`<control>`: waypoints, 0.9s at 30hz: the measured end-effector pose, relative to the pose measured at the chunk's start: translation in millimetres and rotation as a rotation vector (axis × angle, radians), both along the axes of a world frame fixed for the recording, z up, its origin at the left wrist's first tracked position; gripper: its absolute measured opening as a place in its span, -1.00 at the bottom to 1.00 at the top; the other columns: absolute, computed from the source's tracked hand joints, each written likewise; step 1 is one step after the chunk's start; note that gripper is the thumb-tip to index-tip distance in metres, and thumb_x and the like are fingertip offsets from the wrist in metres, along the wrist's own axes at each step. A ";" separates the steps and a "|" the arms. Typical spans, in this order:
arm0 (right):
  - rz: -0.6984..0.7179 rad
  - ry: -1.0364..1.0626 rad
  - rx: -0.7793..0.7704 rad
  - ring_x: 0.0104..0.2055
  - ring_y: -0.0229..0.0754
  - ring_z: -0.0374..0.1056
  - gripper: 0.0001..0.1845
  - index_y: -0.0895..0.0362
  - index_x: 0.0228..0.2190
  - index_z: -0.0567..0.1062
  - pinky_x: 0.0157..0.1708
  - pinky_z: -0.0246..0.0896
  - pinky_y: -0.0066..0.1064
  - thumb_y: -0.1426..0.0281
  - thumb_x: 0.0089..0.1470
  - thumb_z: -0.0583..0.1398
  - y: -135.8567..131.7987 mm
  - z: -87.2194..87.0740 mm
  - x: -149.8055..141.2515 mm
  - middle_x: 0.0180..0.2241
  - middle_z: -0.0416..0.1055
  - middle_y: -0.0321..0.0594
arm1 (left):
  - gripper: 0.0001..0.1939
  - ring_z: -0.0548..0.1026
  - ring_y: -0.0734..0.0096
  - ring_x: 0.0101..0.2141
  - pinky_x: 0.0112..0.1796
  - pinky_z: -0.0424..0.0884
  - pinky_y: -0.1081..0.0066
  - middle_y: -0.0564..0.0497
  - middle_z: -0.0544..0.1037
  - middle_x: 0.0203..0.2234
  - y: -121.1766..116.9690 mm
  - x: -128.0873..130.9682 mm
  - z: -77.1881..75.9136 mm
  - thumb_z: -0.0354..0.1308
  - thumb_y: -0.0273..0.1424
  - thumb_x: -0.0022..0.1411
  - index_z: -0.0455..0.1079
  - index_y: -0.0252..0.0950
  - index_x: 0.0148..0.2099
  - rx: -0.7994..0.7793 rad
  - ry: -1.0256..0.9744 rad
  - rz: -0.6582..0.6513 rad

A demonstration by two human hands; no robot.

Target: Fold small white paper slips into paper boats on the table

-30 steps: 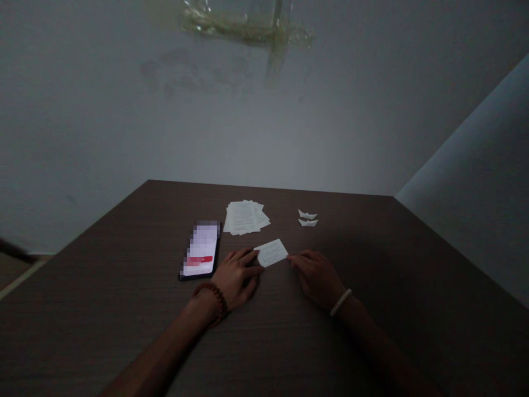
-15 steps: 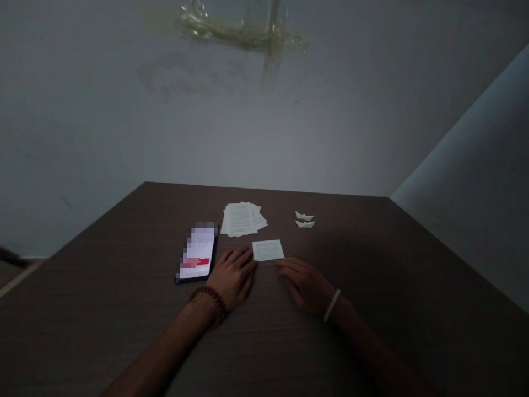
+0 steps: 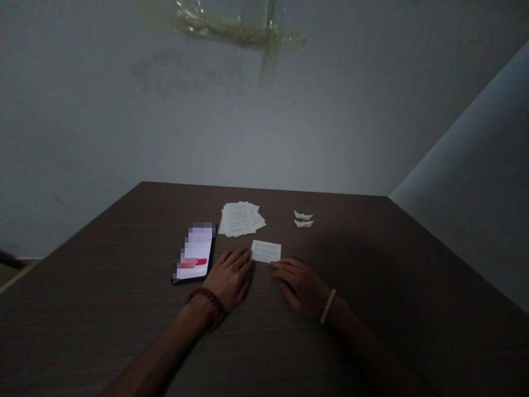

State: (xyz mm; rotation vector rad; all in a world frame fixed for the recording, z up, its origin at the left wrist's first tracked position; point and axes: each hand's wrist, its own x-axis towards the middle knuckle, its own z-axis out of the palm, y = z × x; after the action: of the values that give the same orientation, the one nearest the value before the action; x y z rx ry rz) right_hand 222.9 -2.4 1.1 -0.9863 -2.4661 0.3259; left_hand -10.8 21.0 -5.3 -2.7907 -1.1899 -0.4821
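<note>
A small sheet of printed paper lies flat on the table between my hands. My left hand rests on the tabletop, fingers stretched out, its fingertips at the paper's left edge. At the paper's lower right edge are the fingertips of my right hand, which is also open with the fingers extended. Neither hand grips the sheet. Beyond the sheet, to the left, is a loose stack of printed papers. Two folded paper boats, a far one and a near one, sit farther back on the right.
A phone with a lit screen lies just left of my left hand. The dark wooden table ends at a pale wall behind. Tape is stuck high on that wall.
The small sheet has turned clockwise from a tilted position to nearly straight. My right hand has shifted a little left and nearer to me with its edge; my left hand stays beside the paper.
</note>
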 end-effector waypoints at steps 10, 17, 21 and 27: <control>-0.022 -0.037 0.002 0.06 -0.11 0.21 -0.76 0.19 -0.22 0.43 0.07 0.12 -0.21 0.58 0.04 0.09 1.3 -1.0 -2.3 0.00 0.38 -0.08 | -0.50 0.25 0.18 0.12 0.08 0.16 0.16 -0.09 0.31 0.15 -3.7 7.4 1.7 -0.04 -0.57 0.16 0.21 -0.33 0.17 -0.127 0.078 -0.173; -0.046 -0.054 0.010 0.02 -0.11 0.23 -0.80 0.18 -0.24 0.41 0.04 0.12 -0.23 0.58 0.07 0.09 1.8 -0.3 -4.3 -0.04 0.40 -0.08 | -0.50 0.25 0.17 0.09 0.04 0.16 0.19 -0.11 0.33 0.13 -5.9 11.9 5.3 -0.04 -0.59 0.15 0.18 -0.36 0.16 -0.165 0.093 -0.153; -0.056 -0.068 0.012 0.01 -0.11 0.24 -0.81 0.18 -0.25 0.41 0.02 0.13 -0.23 0.58 0.07 0.09 2.1 -0.9 -4.5 -0.05 0.41 -0.07 | -0.48 0.26 0.19 0.07 0.01 0.17 0.19 -0.09 0.35 0.11 -7.0 13.6 5.7 -0.04 -0.61 0.12 0.18 -0.34 0.16 -0.172 0.084 -0.164; -0.060 -0.092 0.021 0.02 -0.11 0.23 -0.76 0.18 -0.21 0.41 0.02 0.12 -0.24 0.59 0.04 0.10 2.4 -0.3 -4.3 -0.03 0.40 -0.09 | -0.54 0.28 0.17 0.03 -0.02 0.18 0.18 -0.13 0.35 0.09 -9.2 18.0 3.9 -0.05 -0.57 0.15 0.20 -0.36 0.13 -0.144 0.079 -0.099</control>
State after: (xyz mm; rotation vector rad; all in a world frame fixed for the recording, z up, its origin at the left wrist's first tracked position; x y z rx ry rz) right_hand 218.6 0.1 0.8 -1.0862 -2.5106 0.2390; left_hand 7.1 11.8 -1.3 -2.9697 -1.1176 -0.3002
